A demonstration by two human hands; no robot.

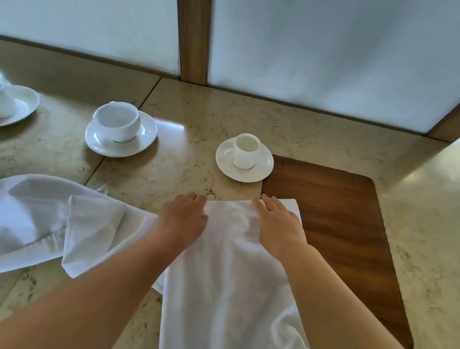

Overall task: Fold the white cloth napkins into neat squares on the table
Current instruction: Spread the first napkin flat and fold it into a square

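While both hands, left hand [184,218] and right hand [277,225], press open-palmed on the napkin [232,278], a cup [244,150] stands just beyond; no writing is legible.

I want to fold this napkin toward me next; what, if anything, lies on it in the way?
Nothing visible does: only the left hand and right hand rest flat on the napkin; the nearest cup stands beyond its far edge.

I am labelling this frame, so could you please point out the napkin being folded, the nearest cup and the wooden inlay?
Napkin [235,278], head view, flat middle between the forearms.
Nearest cup [245,150], head view, its outer wall.
Wooden inlay [335,218], head view, bare wood right of the napkin.
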